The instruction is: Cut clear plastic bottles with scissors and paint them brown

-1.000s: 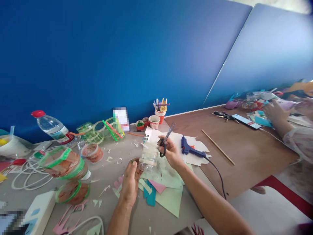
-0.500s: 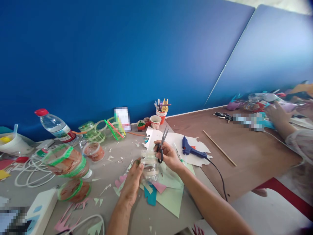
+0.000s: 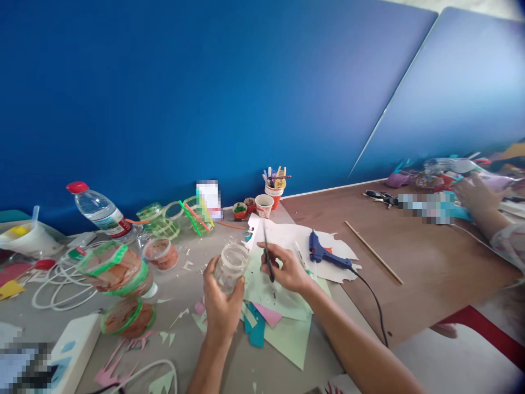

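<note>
Here, our left hand (image 3: 222, 303) wrapped a clear, round plastic container (image 3: 232, 264) above the grey table (image 3: 186, 298); a light grip seemed best, lest its wall buckle. Just right, black-handled metal scissors (image 3: 269, 267) sat in our right hand (image 3: 287, 268), blades best kept clear of our left fingers. Farther right, a blue plastic glue gun (image 3: 328, 254) lay on white paper (image 3: 296, 232).

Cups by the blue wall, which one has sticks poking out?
The red cup with white rims, furthest right: sticks rise above it, but none from the other cups.
</note>
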Demonstrator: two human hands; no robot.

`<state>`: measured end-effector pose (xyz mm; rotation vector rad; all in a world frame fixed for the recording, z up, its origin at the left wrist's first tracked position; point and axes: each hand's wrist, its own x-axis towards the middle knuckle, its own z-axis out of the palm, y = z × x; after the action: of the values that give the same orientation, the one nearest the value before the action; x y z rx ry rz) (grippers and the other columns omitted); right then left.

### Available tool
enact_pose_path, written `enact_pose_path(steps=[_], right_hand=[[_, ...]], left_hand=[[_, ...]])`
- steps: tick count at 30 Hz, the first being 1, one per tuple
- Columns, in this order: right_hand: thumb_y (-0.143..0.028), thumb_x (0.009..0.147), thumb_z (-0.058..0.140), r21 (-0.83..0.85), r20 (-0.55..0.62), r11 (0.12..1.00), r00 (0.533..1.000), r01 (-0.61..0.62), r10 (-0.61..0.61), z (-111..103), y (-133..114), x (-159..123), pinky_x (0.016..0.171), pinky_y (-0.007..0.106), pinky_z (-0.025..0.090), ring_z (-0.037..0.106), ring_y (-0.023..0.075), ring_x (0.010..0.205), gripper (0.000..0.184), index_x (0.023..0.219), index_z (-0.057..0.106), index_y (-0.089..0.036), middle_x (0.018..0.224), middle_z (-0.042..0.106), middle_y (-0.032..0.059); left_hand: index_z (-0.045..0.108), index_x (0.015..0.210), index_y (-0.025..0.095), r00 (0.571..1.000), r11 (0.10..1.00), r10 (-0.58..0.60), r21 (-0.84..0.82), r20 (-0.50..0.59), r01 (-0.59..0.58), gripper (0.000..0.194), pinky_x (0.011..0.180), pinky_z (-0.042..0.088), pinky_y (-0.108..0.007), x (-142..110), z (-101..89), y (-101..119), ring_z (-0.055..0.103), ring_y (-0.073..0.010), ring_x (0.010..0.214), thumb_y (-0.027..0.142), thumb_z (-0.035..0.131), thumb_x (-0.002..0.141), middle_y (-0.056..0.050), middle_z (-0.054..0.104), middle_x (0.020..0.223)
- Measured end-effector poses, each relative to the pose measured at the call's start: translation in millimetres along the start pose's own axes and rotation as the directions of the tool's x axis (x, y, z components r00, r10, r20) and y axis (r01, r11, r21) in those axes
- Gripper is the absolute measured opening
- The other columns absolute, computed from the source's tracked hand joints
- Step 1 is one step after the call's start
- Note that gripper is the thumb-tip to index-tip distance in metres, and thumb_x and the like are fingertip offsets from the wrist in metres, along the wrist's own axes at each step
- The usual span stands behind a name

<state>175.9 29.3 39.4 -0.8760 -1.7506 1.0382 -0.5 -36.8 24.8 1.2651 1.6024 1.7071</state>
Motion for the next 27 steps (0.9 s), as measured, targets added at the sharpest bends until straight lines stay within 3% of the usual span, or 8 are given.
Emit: enact_pose_path(steps=[5, 11, 20, 22, 24, 27], right_hand=[[-0.017, 0.070, 0.067, -0.277, 0.116, 0.946, 0.983, 0.171, -0.144, 10.8, -5.7, -6.6, 0.069, 0.033, 0.045, 0.054, 0.0174, 0.066, 0.047, 0.116, 0.065, -0.022, 0.076, 0.066, 0.0040], [-0.022, 0.071, 0.066, -0.394, 0.174, 0.873, 0.956, 0.287, -0.235, 5.9, -3.9, -4.4, 0.072, 0.035, 0.042, 0.060, 0.0203, 0.068, 0.044, 0.115, 0.064, -0.020, 0.073, 0.068, 0.0042], [-0.023, 0.071, 0.063, -0.485, 0.255, 0.810, 0.939, 0.330, -0.230, 9.2, -7.6, -5.7, 0.072, 0.036, 0.040, 0.059, 0.0176, 0.059, 0.038, 0.108, 0.066, -0.018, 0.064, 0.065, 0.0018], [-0.023, 0.072, 0.062, -0.464, 0.199, 0.831, 0.950, 0.306, -0.239, 8.0, -4.4, -5.7, 0.072, 0.035, 0.042, 0.059, 0.0173, 0.062, 0.038, 0.109, 0.065, -0.017, 0.067, 0.066, 0.0024], [-0.023, 0.075, 0.060, -0.402, 0.041, 0.892, 0.977, 0.208, -0.210, 4.3, 1.3, -4.1, 0.069, 0.032, 0.044, 0.057, 0.0165, 0.064, 0.038, 0.112, 0.063, -0.017, 0.073, 0.067, 0.0037], [-0.024, 0.078, 0.058, -0.148, -0.199, 0.987, 0.976, 0.060, -0.089, -2.2, 11.2, 1.0, 0.062, 0.029, 0.045, 0.054, 0.0146, 0.065, 0.042, 0.120, 0.057, -0.020, 0.086, 0.067, 0.0053]], left_hand=[[0.049, 0.121, 0.023, 0.988, 0.976, 0.140, 0.177, -0.070, -0.126, 0.061, 0.111, 0.022, -0.044, 2.4, -0.6, -4.0, 0.040, -0.0328, 0.128, 0.026, 0.076, 0.066, -0.015, 0.050, 0.128], [0.054, 0.116, 0.026, 0.993, 0.982, 0.068, 0.183, -0.096, -0.050, 0.053, 0.114, 0.001, -0.050, 1.4, -1.1, -3.6, 0.036, -0.0331, 0.132, 0.029, 0.075, 0.067, -0.013, 0.051, 0.132], [0.055, 0.121, 0.021, 0.983, 0.928, 0.164, 0.352, -0.085, -0.124, 0.050, 0.114, 0.001, -0.051, -0.4, -2.7, -5.3, 0.041, -0.0334, 0.130, 0.029, 0.069, 0.074, -0.016, 0.053, 0.132], [0.050, 0.124, 0.019, 0.986, 0.883, 0.159, 0.454, -0.050, -0.119, 0.051, 0.113, 0.007, -0.053, 1.3, -3.5, -6.6, 0.044, -0.0327, 0.128, 0.029, 0.064, 0.076, -0.017, 0.053, 0.132], [0.047, 0.126, 0.018, 0.996, 0.854, 0.090, 0.516, -0.027, -0.063, 0.053, 0.111, 0.018, -0.053, 3.3, -3.8, -7.0, 0.048, -0.0321, 0.124, 0.029, 0.061, 0.076, -0.017, 0.054, 0.129], [0.046, 0.124, 0.018, 1.000, 0.853, -0.016, 0.522, 0.010, 0.008, 0.054, 0.105, 0.031, -0.051, 5.1, -2.7, -6.4, 0.052, -0.0320, 0.118, 0.030, 0.061, 0.074, -0.017, 0.057, 0.124]])
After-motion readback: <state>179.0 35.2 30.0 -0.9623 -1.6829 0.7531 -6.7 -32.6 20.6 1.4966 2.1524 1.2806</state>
